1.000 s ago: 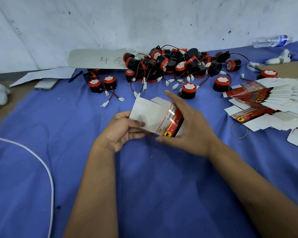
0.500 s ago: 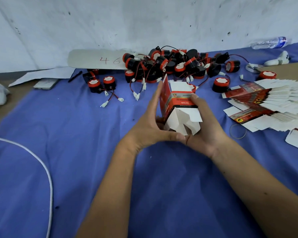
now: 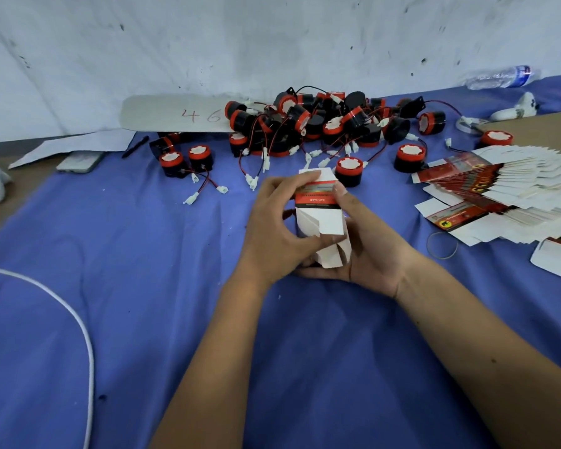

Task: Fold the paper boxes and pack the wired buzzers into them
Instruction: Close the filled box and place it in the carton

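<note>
The print on the paper box (image 3: pixel 318 209) was too blurred to read, and the left hand (image 3: pixel 280 231) hid its left side. Since half a second before, the box had tipped nearer, its white flaps partly folded. Both hands curled round it above the blue cloth (image 3: pixel 143 254), the right hand (image 3: pixel 374 251) cupping beneath. The heap of round black-and-red buzzers (image 3: pixel 318 124) lay behind.

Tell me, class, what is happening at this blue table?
A person is folding a paper box. The left hand and right hand both grip it above the blue cloth, working the white end flaps shut. A pile of buzzers waits behind, unpacked, and a stack of flat boxes lies to the right.
</note>
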A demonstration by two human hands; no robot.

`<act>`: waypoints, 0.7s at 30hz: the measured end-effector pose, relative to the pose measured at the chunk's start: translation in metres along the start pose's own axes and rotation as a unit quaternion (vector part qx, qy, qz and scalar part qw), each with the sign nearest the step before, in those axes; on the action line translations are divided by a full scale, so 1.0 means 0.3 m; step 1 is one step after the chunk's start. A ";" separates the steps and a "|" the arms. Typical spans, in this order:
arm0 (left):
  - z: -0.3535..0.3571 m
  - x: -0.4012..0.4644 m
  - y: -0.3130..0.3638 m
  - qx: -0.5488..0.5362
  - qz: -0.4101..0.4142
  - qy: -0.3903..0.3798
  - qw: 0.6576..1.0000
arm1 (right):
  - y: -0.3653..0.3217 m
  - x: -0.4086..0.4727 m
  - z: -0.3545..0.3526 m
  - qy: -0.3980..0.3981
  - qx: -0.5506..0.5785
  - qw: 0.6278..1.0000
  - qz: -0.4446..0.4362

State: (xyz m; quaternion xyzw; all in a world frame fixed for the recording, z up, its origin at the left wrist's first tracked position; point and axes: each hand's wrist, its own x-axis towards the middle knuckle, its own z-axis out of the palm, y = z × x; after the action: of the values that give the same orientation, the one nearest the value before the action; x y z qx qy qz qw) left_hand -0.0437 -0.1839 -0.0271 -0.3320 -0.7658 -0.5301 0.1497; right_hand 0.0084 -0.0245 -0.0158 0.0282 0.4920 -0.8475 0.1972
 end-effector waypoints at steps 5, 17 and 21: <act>-0.017 0.003 0.023 0.005 -0.019 0.021 1.000 | -0.002 -0.003 0.001 -0.006 -0.051 0.999 0.016; -0.098 0.002 -0.012 -0.201 -0.151 -0.205 0.946 | -0.012 -0.011 -0.019 -0.052 -0.176 0.982 0.046; -0.052 0.008 0.004 -0.246 -0.177 -0.047 0.952 | -0.007 0.000 -0.025 -0.040 -0.106 0.993 -0.027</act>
State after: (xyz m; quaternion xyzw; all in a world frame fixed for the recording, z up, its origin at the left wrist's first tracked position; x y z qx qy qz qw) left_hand -0.0463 -0.1969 -0.0187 -0.2420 -0.6640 -0.7041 -0.0693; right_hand 0.0064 -0.0172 -0.0180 -0.0400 0.5717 -0.7958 0.1955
